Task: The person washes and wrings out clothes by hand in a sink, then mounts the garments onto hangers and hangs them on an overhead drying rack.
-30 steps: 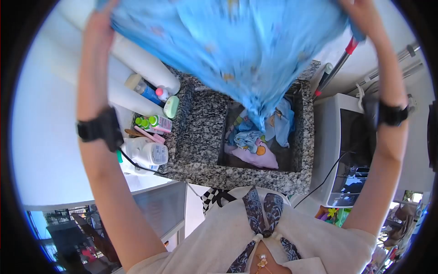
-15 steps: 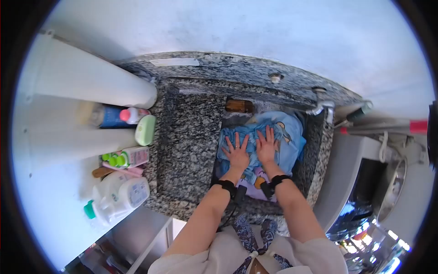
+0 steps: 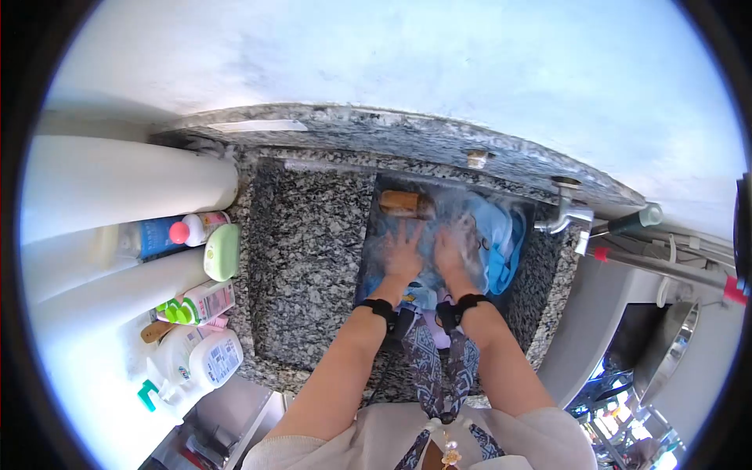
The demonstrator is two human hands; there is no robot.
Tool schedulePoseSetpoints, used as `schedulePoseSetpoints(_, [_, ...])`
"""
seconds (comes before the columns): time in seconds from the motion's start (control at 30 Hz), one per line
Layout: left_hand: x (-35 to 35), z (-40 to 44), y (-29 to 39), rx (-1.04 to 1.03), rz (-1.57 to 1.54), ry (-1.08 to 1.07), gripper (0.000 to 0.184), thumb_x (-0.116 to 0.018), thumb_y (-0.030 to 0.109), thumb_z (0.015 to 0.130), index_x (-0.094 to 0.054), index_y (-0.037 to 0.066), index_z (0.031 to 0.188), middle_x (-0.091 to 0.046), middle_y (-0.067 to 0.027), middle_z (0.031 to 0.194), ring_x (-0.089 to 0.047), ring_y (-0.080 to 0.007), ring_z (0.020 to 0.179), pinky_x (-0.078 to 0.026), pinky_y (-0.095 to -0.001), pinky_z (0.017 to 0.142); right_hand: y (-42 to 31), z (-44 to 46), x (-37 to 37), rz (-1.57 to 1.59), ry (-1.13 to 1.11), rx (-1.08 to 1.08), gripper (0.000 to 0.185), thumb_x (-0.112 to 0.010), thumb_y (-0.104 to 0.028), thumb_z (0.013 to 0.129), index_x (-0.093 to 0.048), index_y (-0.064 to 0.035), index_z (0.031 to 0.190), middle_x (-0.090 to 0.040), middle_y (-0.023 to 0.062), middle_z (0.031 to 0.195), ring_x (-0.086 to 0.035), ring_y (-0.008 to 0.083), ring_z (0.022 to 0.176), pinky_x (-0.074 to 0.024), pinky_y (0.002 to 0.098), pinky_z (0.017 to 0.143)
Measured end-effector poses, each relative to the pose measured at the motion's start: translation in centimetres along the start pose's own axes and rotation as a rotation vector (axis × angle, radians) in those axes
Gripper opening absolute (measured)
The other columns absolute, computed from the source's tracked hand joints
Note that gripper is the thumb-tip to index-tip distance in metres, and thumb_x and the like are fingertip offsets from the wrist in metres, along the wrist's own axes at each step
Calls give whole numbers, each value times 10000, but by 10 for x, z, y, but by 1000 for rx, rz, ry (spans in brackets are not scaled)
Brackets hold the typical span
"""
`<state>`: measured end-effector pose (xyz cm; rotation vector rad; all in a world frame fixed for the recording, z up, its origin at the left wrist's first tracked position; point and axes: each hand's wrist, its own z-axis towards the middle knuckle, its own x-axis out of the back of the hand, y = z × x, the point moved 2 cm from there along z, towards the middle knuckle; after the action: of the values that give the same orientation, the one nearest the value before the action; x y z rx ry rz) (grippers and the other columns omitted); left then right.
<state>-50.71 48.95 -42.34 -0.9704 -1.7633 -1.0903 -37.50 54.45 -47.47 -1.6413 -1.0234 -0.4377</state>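
Observation:
My left hand lies flat with its fingers spread in cloudy water, in the right-hand basin of a granite sink. Beside it, my right hand is also stretched out, its fingertips blurred by the water. Both hands are over wet clothes; a light blue cloth shows to the right of my right hand, and a lilac piece is below my wrists. A brown block-shaped thing, perhaps a wooden brush, is just beyond my left fingertips.
The granite washboard slab fills the sink's left side. A metal tap juts over the back right corner. Detergent bottles and a green-white container line the left edge. A white appliance stands at the right.
Both hands have pressed down from the top of the bunched blue cloth into the water. Cloudy water now spreads over the cloth and fingers. The camera view has shifted.

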Motion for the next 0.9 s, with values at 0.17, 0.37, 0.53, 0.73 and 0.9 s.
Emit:
schedulePoseSetpoints(0.17, [66,-19,-34,402,-586,30,384,-507,141,752,-599,90,1121,-609,-240,1037,-577,-374,992,-441,-452,871,25,-12,77,470,108,-134,402,-449,-260,937,-484,25,1217,-562,186,1183,-545,298,1043,-407,322,897])
schedulePoseSetpoints(0.37, [236,-51,-17,162,-1133,337,224,-487,99,794,-594,-42,931,-626,-134,840,-570,-203,787,-441,-325,723,-68,-84,213,1139,231,-139,403,-467,-310,946,-543,37,1135,-602,75,1025,-536,148,955,-409,284,857])
schedulePoseSetpoints(0.53, [422,-80,5,50,-1596,420,160,-535,159,828,-557,27,915,-576,-66,816,-535,-133,725,-429,-291,643,-186,-151,353,1336,24,311,261,-463,-245,950,-592,-23,997,-612,28,921,-561,111,846,-435,265,772])
schedulePoseSetpoints(0.73, [538,-168,98,-531,-1465,335,370,-649,201,807,-527,-6,1089,-611,-89,986,-584,-172,888,-458,-306,789,-322,-231,460,1206,-33,628,321,-480,-274,945,-582,8,1059,-627,44,914,-580,110,838,-446,257,739])
schedulePoseSetpoints(0.9, [438,-154,143,-583,-849,489,536,-779,184,675,-540,13,1123,-638,-92,977,-598,-167,903,-475,-320,806,-331,-196,412,570,131,1026,204,-607,-212,827,-652,-23,887,-604,107,969,-557,203,844,-446,300,752])
